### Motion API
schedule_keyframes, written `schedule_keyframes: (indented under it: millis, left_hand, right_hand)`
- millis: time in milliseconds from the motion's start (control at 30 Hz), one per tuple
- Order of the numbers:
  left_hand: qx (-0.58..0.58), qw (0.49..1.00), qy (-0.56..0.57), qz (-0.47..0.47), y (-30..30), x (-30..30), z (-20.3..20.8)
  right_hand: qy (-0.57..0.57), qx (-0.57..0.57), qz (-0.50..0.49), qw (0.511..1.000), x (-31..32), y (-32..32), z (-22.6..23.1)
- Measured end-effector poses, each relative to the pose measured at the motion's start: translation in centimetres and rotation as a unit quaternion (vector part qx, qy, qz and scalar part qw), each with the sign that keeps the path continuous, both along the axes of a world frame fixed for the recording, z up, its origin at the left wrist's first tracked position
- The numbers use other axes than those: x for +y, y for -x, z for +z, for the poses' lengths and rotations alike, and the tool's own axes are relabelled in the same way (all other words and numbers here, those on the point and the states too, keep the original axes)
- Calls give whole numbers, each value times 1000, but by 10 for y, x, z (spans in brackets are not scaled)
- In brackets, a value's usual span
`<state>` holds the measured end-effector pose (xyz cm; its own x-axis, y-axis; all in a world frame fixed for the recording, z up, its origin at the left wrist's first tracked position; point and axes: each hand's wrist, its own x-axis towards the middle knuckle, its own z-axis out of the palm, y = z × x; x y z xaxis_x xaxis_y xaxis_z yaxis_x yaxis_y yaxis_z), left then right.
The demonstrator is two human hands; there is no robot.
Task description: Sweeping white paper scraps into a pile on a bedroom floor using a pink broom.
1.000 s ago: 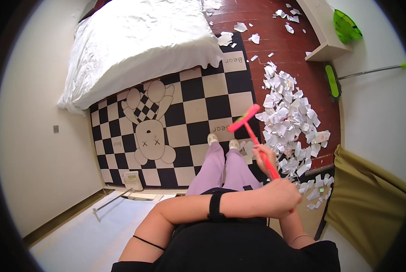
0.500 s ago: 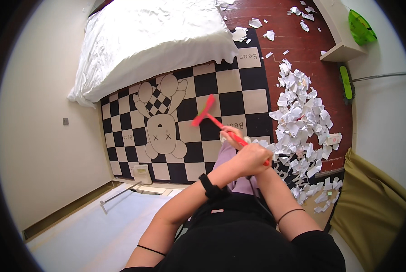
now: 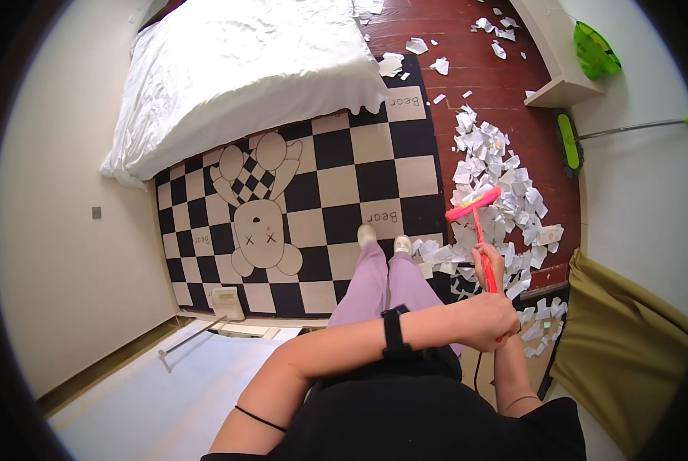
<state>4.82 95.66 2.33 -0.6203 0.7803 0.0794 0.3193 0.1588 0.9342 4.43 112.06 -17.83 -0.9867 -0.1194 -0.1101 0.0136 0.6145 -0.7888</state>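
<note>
Both my hands hold a red squeegee [image 3: 473,206] with a T-shaped head and a straight handle. My left hand [image 3: 486,319], a black watch band on its wrist, is wrapped round the handle's lower end. Farther up the handle my right hand [image 3: 488,265] is closed round it, its forearm partly hidden behind the left hand. Below the squeegee's head spreads a big heap of torn white paper [image 3: 505,169]; whether the head touches the paper I cannot tell.
My feet in light shoes [image 3: 367,234] stand on a black-and-beige checkered mat [image 3: 336,184] with a bear figure. A white-sheeted bed [image 3: 244,77] lies beyond. More scraps [image 3: 440,65] dot the red floor [image 3: 467,77]. A green broom [image 3: 568,146] and olive curtain [image 3: 621,338] are at right.
The squeegee and both hands have swung right, from over the checkered mat to over the paper heap. The view has shifted slightly right, and my feet now show.
</note>
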Motion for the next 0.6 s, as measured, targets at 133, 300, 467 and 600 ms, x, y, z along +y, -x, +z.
schedule_keyframes:
  millis: [133,300,467,600]
  left_hand:
    - [20,1000,-7,23,-9,-15,33]
    - [35,997,26,58,-16,-9,4]
    - [15,998,40,52,-17,-2,-19]
    - [16,997,-57,56,-16,18,-20]
  right_hand:
    - [34,32,28,999,-40,-2,26]
    - [150,-24,103,983,-84,-2,1]
    - [117,-39,118,985,-69,-5,-17]
    - [30,-36,62,997,-17,-10,-6]
